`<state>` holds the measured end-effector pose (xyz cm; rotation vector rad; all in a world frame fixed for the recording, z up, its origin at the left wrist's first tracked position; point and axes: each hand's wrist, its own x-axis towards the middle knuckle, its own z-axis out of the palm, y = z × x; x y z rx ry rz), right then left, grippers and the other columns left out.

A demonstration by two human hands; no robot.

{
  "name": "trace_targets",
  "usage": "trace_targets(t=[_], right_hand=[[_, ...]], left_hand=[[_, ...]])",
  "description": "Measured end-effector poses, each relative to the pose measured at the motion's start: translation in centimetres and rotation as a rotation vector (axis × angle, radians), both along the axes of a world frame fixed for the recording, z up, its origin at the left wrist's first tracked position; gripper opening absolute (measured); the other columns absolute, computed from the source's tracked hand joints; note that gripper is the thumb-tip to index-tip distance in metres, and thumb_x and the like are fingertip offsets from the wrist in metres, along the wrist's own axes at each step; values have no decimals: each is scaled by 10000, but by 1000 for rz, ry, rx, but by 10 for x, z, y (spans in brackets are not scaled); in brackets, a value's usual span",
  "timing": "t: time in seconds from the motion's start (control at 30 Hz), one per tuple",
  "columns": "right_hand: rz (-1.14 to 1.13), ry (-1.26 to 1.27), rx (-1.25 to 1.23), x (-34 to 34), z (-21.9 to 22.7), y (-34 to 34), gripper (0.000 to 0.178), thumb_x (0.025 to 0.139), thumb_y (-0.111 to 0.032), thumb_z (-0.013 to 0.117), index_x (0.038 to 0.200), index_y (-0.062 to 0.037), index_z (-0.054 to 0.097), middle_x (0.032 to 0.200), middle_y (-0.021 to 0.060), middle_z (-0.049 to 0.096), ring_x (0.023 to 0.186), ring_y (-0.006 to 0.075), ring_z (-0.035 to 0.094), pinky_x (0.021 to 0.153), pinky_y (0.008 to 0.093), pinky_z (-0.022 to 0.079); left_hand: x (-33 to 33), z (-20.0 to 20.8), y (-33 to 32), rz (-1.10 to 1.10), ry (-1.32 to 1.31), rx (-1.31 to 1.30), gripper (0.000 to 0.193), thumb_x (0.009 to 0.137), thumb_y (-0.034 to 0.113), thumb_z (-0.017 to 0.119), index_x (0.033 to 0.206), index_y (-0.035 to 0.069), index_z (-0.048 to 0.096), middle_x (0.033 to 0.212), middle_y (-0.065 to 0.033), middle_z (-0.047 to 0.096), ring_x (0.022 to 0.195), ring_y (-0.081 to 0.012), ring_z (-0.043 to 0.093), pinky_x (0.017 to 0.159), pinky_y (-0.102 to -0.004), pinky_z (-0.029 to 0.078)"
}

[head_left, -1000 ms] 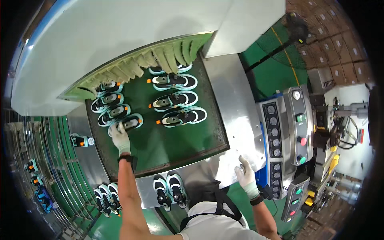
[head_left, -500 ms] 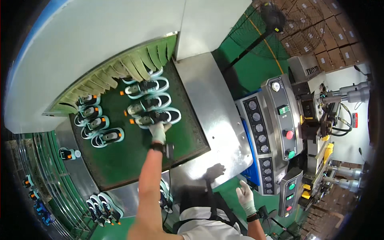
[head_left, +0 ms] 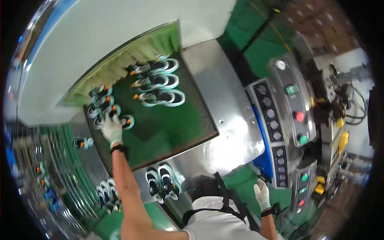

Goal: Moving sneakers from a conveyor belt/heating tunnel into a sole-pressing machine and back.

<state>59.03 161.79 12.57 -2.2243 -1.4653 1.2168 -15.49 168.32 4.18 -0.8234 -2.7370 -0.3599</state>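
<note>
My left hand [head_left: 112,130], in a pale glove, reaches over the green belt [head_left: 160,128] onto the nearest shoe [head_left: 127,122] of the left row. Its fingers look apart and cover the middle of that shoe; their contact is partly hidden. Behind it, several dark shoes with white soles and orange tabs run back to the curtain. The right row's nearest shoe [head_left: 164,97] lies sideways, with others behind it. Low at the right, my gloved right hand [head_left: 262,195] hangs with nothing in it, fingers loosely bent and thumb apart.
A green strip curtain [head_left: 128,60] hangs across the machine opening. Shoes stand on the steel front ledge [head_left: 196,156], including a pair [head_left: 163,181]. A control panel [head_left: 294,104] with buttons and gauges is at the right. Left of the belt are metal rails [head_left: 68,176].
My left hand has moved from the right row's nearest shoe to the left row's nearest one. The view has shifted, and a shoe pair on the front ledge is now uncovered.
</note>
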Motion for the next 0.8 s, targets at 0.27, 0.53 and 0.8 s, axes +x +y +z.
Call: trace_targets(t=[0.27, 0.53, 0.8], right_hand=[[83, -73, -68, -47, 51, 5, 511, 916, -315, 589, 1299, 22, 574, 1272, 246, 624, 1215, 362, 585, 1045, 418, 455], [17, 298, 151, -116, 67, 22, 535, 938, -312, 562, 1359, 14, 504, 1342, 243, 560, 1249, 376, 545, 1076, 430, 423], [82, -422, 1062, -147, 121, 67, 359, 871, -173, 565, 1179, 11, 545, 1075, 180, 581, 971, 294, 555, 844, 410, 451]], left_hand=[[-107, -58, -121, -331, 266, -530, 392, 937, 450, 590, 1075, 88, 653, 1070, -134, 657, 905, -279, 642, 757, -416, 524], [7, 17, -75, -824, 387, -774, 384, 872, 510, 535, 897, 144, 647, 809, -90, 644, 816, -301, 635, 889, -533, 317], [421, 219, 68, -1781, -498, 26, 421, 905, 101, 675, 1290, 32, 518, 1282, -167, 566, 1122, -262, 574, 947, -369, 471]])
